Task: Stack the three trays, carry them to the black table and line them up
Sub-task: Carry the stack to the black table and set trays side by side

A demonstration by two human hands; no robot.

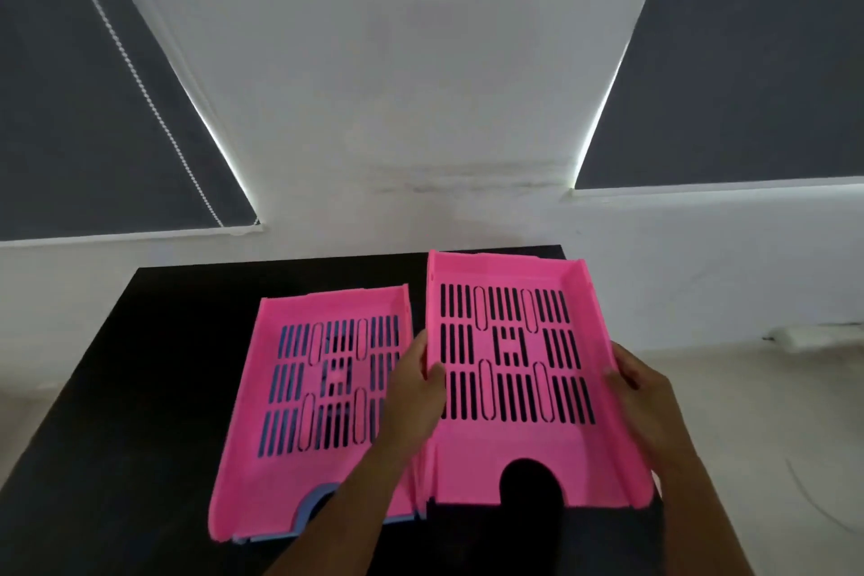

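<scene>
On the black table (140,388) a pink slotted tray (280,458) lies on the left, stacked on a blue tray (276,539) whose edge shows beneath its front. A second pink tray (514,449) is on the right side of the table. My left hand (416,393) grips its left wall and my right hand (645,393) grips its right wall. Whether this tray rests on the table or hovers just above it, I cannot tell.
A white wall rises behind the table, with dark roller blinds (84,108) at left and right (757,61). The table's right edge runs close beside the held tray. A pale floor (771,412) lies to the right, with a white object (804,337) by the wall.
</scene>
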